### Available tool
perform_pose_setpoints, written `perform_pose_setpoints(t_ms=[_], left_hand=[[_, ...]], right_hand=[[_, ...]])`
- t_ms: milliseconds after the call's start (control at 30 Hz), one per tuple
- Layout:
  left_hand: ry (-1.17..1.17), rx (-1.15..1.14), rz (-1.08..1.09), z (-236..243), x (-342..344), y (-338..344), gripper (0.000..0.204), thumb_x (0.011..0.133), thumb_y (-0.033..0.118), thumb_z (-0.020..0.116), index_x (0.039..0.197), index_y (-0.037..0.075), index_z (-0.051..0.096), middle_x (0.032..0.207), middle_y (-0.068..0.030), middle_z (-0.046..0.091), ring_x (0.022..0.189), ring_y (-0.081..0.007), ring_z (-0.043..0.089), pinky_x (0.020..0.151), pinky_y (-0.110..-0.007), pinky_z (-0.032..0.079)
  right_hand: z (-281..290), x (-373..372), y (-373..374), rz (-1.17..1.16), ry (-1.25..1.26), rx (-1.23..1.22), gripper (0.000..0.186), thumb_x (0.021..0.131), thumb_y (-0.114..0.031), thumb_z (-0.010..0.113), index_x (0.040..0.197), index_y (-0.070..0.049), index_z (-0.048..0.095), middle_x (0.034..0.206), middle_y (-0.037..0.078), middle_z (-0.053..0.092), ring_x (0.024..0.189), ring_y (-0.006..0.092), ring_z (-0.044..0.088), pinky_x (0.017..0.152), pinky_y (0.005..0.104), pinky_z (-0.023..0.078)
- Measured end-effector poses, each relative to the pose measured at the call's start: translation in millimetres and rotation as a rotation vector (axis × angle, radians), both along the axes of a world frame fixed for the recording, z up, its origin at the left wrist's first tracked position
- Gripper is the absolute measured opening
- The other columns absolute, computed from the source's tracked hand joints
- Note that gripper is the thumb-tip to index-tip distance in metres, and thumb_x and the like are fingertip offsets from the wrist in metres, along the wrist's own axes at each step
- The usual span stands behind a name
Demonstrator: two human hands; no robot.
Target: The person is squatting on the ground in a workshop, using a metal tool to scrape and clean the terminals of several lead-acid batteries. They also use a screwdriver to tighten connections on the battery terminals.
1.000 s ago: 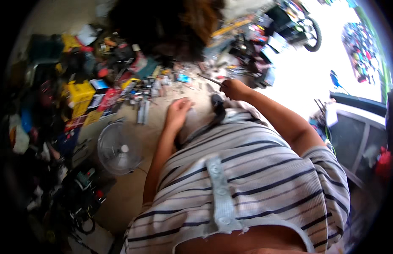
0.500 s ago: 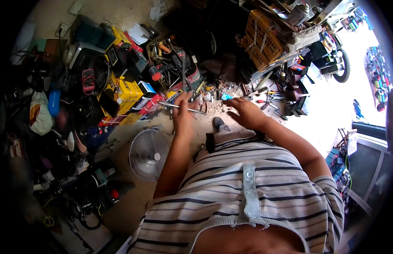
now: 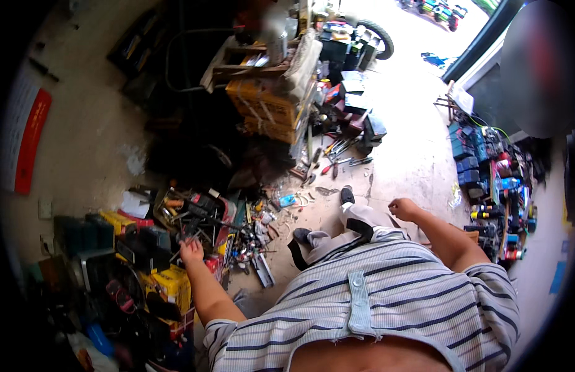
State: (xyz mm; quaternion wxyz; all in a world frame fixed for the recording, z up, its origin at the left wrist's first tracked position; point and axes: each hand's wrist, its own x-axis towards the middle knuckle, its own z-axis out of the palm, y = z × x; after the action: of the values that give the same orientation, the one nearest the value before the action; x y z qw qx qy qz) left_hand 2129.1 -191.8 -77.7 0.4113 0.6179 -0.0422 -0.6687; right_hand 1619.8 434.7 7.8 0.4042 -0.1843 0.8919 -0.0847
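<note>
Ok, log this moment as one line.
left hand: beside tool pile, grip unclear | right hand: curled, contents unclear | yellow box: near left hand

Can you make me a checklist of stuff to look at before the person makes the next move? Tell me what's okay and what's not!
1. Shoes on both feet: ok; two dark shoes show.
2. Floor free of loose things: not ok; hand tools and a small blue item lie out ahead.
3. Left hand away from the tool pile: not ok; it's right by it.
4. Left hand empty: cannot tell; the things behind it are dark and jumbled.
5. Right hand apart from the tools on the floor: ok.
6. Right hand empty: cannot tell; it's too small to see inside.
</note>
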Motion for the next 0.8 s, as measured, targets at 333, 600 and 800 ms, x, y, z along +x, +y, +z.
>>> perform_pose_setpoints(t_ms=[333, 600, 800], left_hand=[[-0.006, -0.017, -0.946, -25, -102, 188, 0.009, 0.093, 0.02, 0.067, 0.089, 0.012, 0.065, 0.075, 0.0, 0.062, 0.061, -0.0128, 0.056, 0.052, -0.028, 0.044], [-0.298, -0.052, -1.963, 36, -237, 364, 0.025, 0.091, 0.028, 0.074, 0.104, 0.007, 0.077, 0.089, -0.0002, 0.073, 0.08, -0.0111, 0.063, 0.073, -0.029, 0.049], [-0.374, -0.029, -2.195, 46, -305, 437, 0.025, 0.09, 0.023, 0.073, 0.097, -0.001, 0.076, 0.084, -0.0066, 0.073, 0.075, -0.0134, 0.063, 0.069, -0.032, 0.051]], right_hand=[[-9, 13, 59, -0.097, -0.093, 0.052, 0.033, 0.086, -0.03, 0.063, 0.106, -0.008, 0.078, 0.104, 0.02, 0.074, 0.1, 0.0359, 0.07, 0.092, 0.0419, 0.054], [-6, -60, 93, -0.111, -0.094, -0.066, 0.034, 0.088, -0.029, 0.061, 0.11, -0.008, 0.076, 0.109, 0.021, 0.073, 0.105, 0.0371, 0.068, 0.095, 0.0439, 0.053], [-12, -107, 132, -0.121, -0.194, -0.08, 0.036, 0.091, -0.028, 0.059, 0.116, -0.007, 0.072, 0.11, 0.021, 0.072, 0.105, 0.0376, 0.068, 0.094, 0.044, 0.053]])
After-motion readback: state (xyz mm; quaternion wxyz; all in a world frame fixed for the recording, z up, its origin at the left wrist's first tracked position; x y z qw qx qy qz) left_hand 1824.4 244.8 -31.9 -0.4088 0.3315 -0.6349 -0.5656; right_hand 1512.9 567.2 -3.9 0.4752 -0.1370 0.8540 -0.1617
